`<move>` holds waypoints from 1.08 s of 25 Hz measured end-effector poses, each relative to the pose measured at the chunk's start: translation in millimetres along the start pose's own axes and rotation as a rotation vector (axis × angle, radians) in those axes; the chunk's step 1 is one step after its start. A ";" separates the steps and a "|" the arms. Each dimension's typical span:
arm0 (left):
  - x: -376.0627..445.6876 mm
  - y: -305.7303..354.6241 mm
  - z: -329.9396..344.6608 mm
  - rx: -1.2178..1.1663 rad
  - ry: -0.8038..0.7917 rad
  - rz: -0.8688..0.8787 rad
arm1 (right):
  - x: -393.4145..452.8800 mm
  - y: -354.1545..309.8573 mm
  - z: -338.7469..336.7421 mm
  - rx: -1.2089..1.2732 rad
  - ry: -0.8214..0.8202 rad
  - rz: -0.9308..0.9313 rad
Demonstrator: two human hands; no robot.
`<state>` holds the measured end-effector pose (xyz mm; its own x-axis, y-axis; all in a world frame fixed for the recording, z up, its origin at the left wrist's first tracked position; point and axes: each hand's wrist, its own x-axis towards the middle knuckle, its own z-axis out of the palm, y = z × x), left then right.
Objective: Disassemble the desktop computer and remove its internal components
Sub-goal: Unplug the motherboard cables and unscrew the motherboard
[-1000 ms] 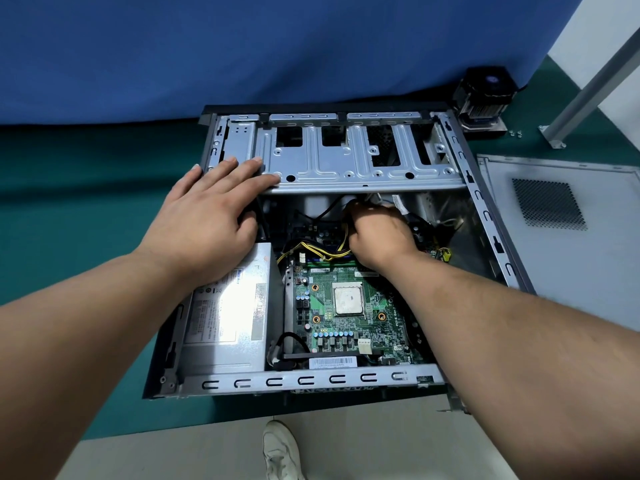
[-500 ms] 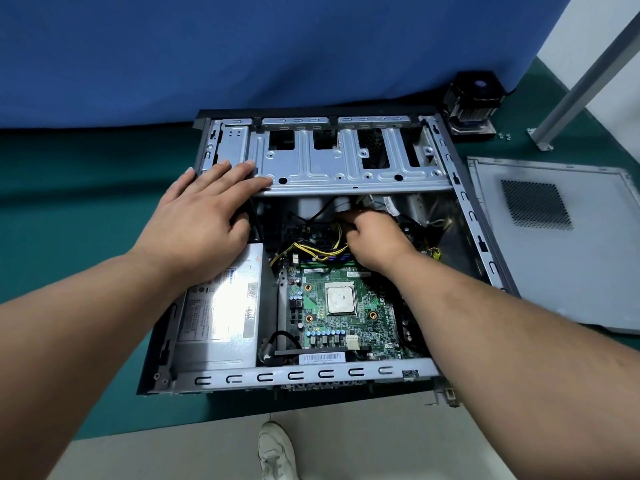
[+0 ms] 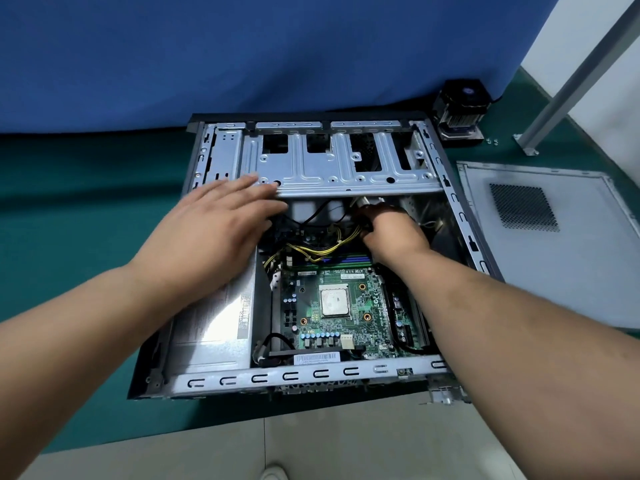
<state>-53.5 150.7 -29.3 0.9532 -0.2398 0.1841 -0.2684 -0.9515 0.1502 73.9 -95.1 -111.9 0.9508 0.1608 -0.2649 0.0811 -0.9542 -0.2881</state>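
The computer case [image 3: 460, 216] is lying on its side on the green mat [image 3: 69, 209], open side up, with the blue curtain [image 3: 242, 50] right behind it. Inside you can see the green circuit board [image 3: 349, 317] with the bare processor chip [image 3: 334, 299] in the middle, the silver power supply [image 3: 214, 327] along the left, and a bunch of yellow and black wires [image 3: 322, 249] running toward the far end under the metal drive cage [image 3: 339, 168]. The right hand [image 3: 393, 230] is down in there with fingers curled around something at the wire ends, looks like a plug, but I can't see exactly what it's pinching. The left hand [image 3: 221, 226] is flat, fingers straight, pressing on the near-left corner of the drive cage, I'd guess to steady the case. Handling-wise: the wires are floppy, so grab the hard plastic plug and not the cable itself, those usually have a latch and pulling on the wire can rip it out. The board is stiff but fragile, edges only, keep fingers off the chip. The power supply looks like the heavy bit, and the sheet metal edges are probably sharp. Off to the right the side panel [image 3: 561, 258] lies flat on the mat, and the cooler fan [image 3: 462, 109] sits at the far right with a few loose screws [image 3: 492, 141] near it.
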 end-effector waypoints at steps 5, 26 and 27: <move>29.0 81.4 26.1 -0.006 -0.385 0.201 | 7.7 3.3 6.0 -0.078 0.067 -0.160; 52.0 100.7 73.7 0.166 -1.019 0.091 | 5.5 2.6 4.9 -0.247 0.100 -0.295; 51.8 100.4 74.3 0.169 -1.017 0.099 | 3.7 3.4 5.3 -0.246 0.109 -0.305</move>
<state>-20.7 28.4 -76.8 0.6158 -0.2931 -0.7313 -0.4040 -0.9144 0.0263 76.1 -96.4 -118.8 0.8973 0.4305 -0.0982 0.4206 -0.9010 -0.1061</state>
